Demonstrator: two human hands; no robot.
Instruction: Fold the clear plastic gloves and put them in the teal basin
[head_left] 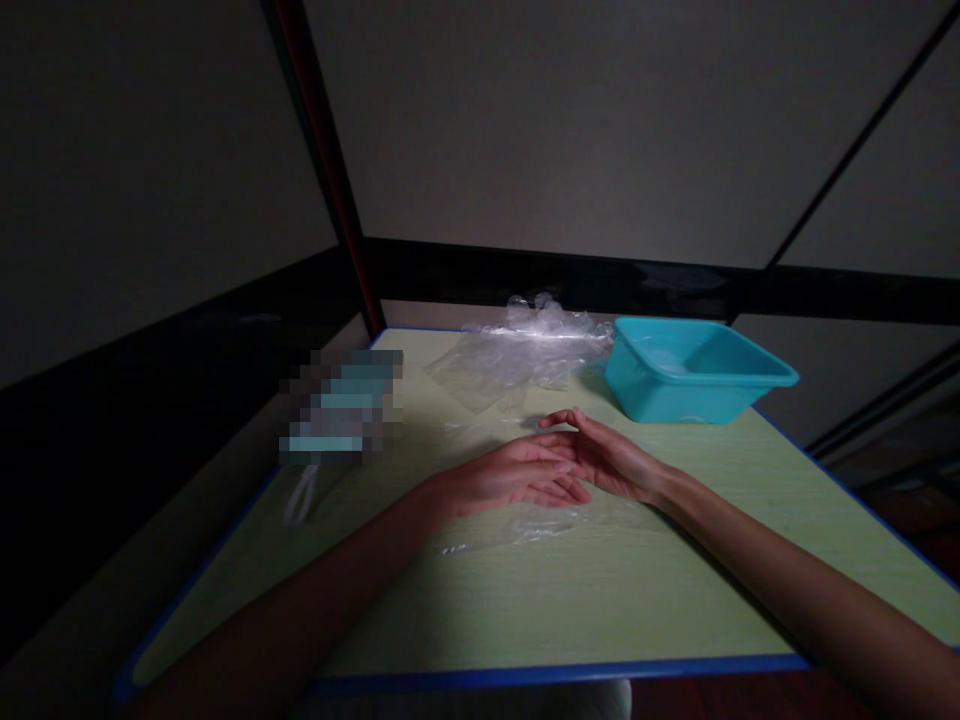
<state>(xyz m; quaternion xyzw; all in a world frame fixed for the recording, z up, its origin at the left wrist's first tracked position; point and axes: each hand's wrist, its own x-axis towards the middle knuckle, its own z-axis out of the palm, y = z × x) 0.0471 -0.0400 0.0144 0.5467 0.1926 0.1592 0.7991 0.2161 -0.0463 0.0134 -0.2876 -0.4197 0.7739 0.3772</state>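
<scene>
My left hand (510,478) and my right hand (600,455) meet over the middle of a pale green table (675,590). The fingers of both are stretched out and overlap at the tips. Both rest on a clear plastic bag (525,527) that lies flat beneath them. Whether the fingertips pinch the bag's film I cannot make out.
A turquoise plastic tub (694,370) stands at the back right. A heap of clear plastic bags (525,350) lies at the back centre. A blurred-out stack of bluish items (345,410) with a white loop (300,495) sits at the left. The table has a blue edge (555,672).
</scene>
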